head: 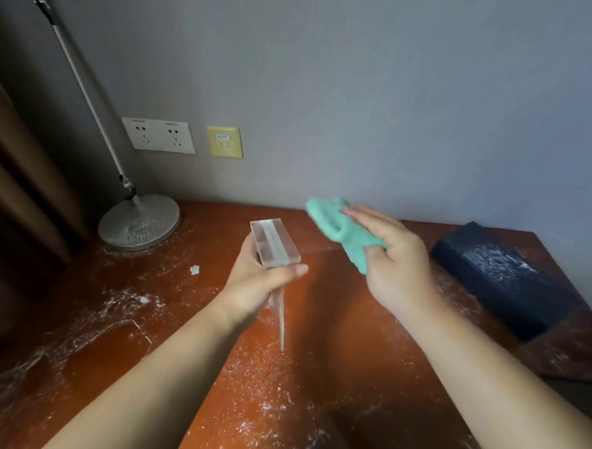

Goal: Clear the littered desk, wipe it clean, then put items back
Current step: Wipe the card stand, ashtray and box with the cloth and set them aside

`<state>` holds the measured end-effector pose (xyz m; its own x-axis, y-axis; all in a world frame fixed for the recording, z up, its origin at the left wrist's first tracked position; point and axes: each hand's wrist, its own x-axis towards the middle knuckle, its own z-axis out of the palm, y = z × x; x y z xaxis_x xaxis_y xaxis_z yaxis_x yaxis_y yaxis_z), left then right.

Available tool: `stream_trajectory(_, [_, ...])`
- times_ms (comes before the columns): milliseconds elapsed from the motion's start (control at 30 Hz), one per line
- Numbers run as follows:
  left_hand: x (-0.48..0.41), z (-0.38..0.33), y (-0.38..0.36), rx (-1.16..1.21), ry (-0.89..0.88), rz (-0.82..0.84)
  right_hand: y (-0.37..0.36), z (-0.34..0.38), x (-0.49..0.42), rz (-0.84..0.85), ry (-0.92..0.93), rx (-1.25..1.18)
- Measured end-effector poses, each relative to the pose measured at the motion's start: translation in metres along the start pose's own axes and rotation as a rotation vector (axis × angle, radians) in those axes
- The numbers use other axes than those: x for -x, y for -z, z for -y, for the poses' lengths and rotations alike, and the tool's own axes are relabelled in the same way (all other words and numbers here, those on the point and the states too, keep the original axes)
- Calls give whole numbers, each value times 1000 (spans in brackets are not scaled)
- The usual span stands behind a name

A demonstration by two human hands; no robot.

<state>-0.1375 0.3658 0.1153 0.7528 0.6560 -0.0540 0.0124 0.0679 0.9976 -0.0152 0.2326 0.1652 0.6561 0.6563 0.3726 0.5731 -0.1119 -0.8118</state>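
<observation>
So far: we see powder [125, 304] across the counter [344, 316]; wiping hardly begun, we judge.
Left grip [257, 287]: holding clear block [275, 244].
Right grip [399, 264]: clutching cloth [339, 230].
Remaining: lamp [138, 223], box [501, 279], scrap [194, 269].

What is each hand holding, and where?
The left hand grips a clear plastic stand just below its thick end; the right hand holds a green cloth by its lower part.
</observation>
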Motion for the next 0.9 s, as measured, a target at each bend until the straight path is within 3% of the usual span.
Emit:
stream_trajectory(100, [3, 2, -1, -18, -116, 100, -2, 22, 13, 159, 290, -8])
stream_trajectory(233, [25, 2, 3, -276, 35, 58, -21, 17, 29, 323, 437, 213])
stream_trajectory(300, [28, 3, 3, -360, -5, 54, -25, 15, 30, 333, 499, 326])
stream_trajectory(467, [23, -2, -10, -303, -257, 219, -26, 12, 9, 351, 209, 165])
stream_trajectory(567, [30, -5, -11, -289, -251, 199, -29, 3, -9, 348, -94, 125])
stream_trajectory(633, [32, 1, -10, -297, -228, 173, -25, -6, -19, 308, -297, 266])
stream_trajectory(733, [27, -3, -4, -308, -217, 111, -11, -9, -23, 128, -373, 266])
stream_trajectory(767, [23, -1, -1, -321, -220, 104, -9, -4, -21, 75, -333, 181])
stream_trajectory(833, [20, -2, 7, -390, -162, 122, -12, 14, -5, 11, -82, 127])
stream_trajectory(900, [21, 8, -6, -497, -83, 45, -23, 27, 19, 88, 219, 86])
